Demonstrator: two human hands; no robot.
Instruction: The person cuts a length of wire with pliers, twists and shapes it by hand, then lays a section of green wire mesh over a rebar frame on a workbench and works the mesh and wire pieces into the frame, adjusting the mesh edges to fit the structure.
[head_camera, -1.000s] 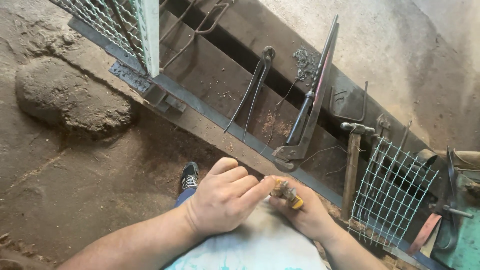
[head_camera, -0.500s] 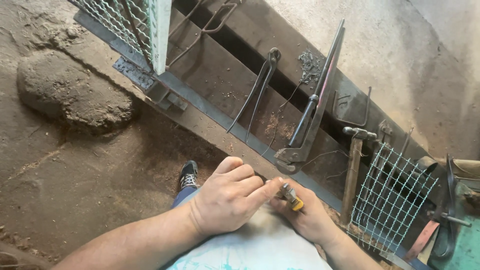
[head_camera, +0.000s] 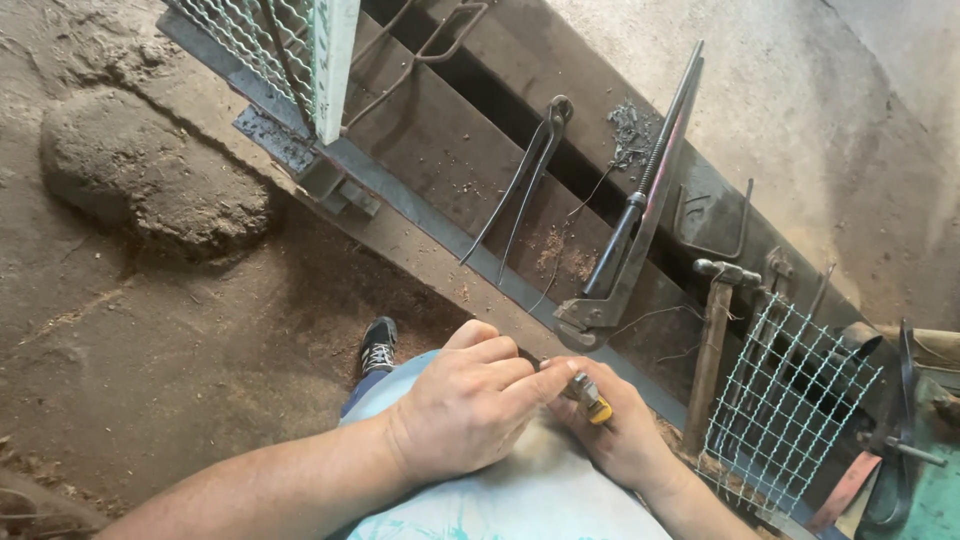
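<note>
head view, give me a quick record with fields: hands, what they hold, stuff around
left hand: curled, fingertips meeting the right hand at a small tool
right hand: under the left, gripping the yellow-handled tool
lap: light blue cloth
bench: long metal channel holding tongs and a hammer
right side: wire mesh panel
floor: dirt, black shoe
</note>
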